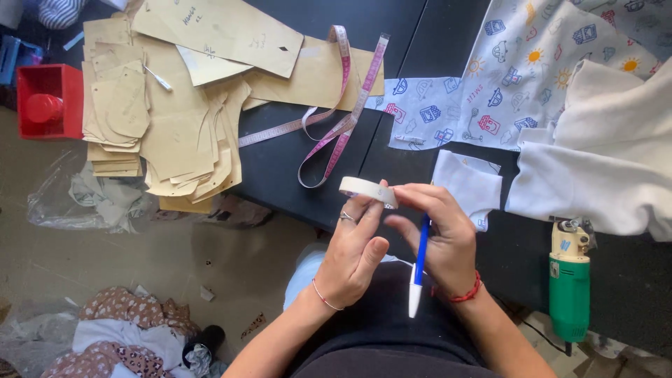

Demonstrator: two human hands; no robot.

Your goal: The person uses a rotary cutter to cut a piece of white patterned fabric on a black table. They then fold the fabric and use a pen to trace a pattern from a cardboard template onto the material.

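Both hands meet just in front of the near edge of the black worktop (294,175), above the person's lap. The left hand (353,248) is half open, palm turned toward the right: its thumb and upper fingers pinch the lower side of a small roll of white tape (369,190), while the remaining fingers stand loosely straight below it. The right hand (441,234) closes its thumb and forefinger on the other side of the roll, so the tape sits held between the two hands, tilted with its flat ring facing up and away. The lower fingers of the right hand are curled around a blue pen (420,262) with a white cap end, which hangs downward out of the palm toward the lap. On the worktop beyond the hands, a pink and white measuring tape (336,133) lies in loose loops near the middle, a stack of tan paper patterns (161,105) covers the far left corner and overhangs the left edge, and a printed white cloth (518,70) with a plain white garment (602,161) on it spreads over the right side. A green power cutter (568,280) lies near the right near edge.
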